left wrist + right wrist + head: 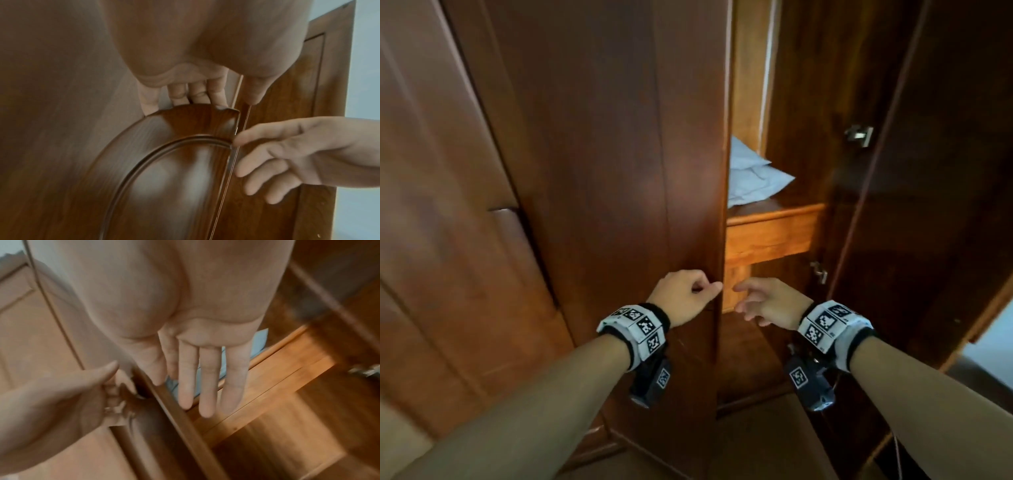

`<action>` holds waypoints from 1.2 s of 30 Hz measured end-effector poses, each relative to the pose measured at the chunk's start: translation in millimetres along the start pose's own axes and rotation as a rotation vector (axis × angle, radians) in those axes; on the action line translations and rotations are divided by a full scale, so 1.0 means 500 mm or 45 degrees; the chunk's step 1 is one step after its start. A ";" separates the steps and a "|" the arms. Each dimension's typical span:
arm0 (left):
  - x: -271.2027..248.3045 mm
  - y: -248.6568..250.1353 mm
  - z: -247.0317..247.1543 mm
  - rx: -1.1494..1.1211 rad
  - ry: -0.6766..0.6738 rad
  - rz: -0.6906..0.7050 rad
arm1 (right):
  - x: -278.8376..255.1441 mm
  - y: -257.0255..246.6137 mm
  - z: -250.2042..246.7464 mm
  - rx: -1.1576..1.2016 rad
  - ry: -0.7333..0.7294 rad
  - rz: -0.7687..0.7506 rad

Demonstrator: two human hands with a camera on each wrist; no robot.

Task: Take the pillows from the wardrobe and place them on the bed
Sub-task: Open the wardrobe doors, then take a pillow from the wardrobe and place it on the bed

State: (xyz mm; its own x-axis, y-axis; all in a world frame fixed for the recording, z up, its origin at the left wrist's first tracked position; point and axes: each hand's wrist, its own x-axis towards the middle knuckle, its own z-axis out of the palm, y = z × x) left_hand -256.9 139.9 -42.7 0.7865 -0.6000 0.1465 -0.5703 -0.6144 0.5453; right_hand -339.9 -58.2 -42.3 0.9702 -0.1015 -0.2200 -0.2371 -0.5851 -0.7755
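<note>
Light blue pillows lie stacked on a wooden shelf inside the wardrobe, seen through the gap beside the left door, which hides most of them. My left hand has its fingers curled on the left door near its free edge, apparently round a small handle; the wrist views show the same left hand. My right hand hovers open in the gap, below the shelf, holding nothing. Its straight fingers point toward the shelf front. A strip of pillow shows past them.
The right wardrobe door stands swung open, with metal hinges on its inner side. Another closed wooden panel is at the left. A lighter floor or bed area shows at the far right.
</note>
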 end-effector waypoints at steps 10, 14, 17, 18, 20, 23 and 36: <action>-0.198 -0.098 -0.091 -0.416 0.429 -0.374 | 0.039 -0.123 0.157 -0.403 -0.910 -0.114; -0.271 -0.119 -0.116 -0.444 0.564 -0.435 | 0.046 -0.184 0.242 -0.358 -0.789 -0.352; -0.327 -0.118 -0.131 -0.528 0.646 -0.536 | 0.036 -0.232 0.306 -0.338 -0.872 -0.494; -0.346 -0.112 -0.137 -0.557 0.701 -0.551 | 0.031 -0.241 0.322 -0.344 -0.911 -0.529; -0.381 -0.096 -0.158 -0.494 0.932 -0.552 | 0.019 -0.253 0.346 -0.306 -0.987 -0.577; -0.428 -0.020 -0.212 -0.364 1.389 -0.440 | -0.007 -0.276 0.361 -0.268 -1.098 -0.640; -0.215 0.097 -0.199 0.428 0.385 -0.452 | 0.047 -0.241 0.175 -0.225 -0.798 -0.680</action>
State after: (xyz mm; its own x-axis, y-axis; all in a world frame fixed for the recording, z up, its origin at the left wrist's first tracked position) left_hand -345.5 225.5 50.3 0.9481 -0.1846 0.2587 -0.2643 -0.9102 0.3190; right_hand -292.9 80.3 -5.5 0.7301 0.6598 -0.1778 0.3081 -0.5501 -0.7762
